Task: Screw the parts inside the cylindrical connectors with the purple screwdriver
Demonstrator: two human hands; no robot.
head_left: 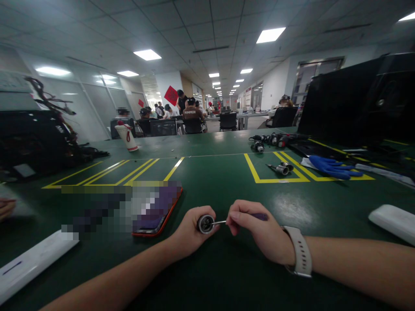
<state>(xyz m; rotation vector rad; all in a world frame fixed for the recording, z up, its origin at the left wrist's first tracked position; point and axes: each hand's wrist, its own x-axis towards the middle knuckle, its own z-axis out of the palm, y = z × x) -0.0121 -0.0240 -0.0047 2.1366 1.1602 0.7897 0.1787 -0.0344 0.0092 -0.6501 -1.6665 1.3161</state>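
Note:
My left hand [191, 231] is wrapped round a cylindrical metal connector [205, 224], its open round end facing me. Dark parts show inside that end, too small to make out. In my right hand [256, 226] is a screwdriver [259, 216] with a purple handle, gripped between thumb and fingers. Its thin shaft points left, and the tip reaches the connector's open end; whether it touches a screw I cannot tell. Both hands are just above the green table [220, 183]. Left of my left hand lies a phone [158, 211] with a red-orange edge, partly blurred out.
Metal connector parts [281, 168] lie inside yellow tape at right, with cabled connectors [259, 146] behind them. A blue glove [335, 167] is farther right. White objects [35, 263] lie at both sides. A paper cup [127, 137] stands at back left. Another person's hand [5, 208] shows at the left edge.

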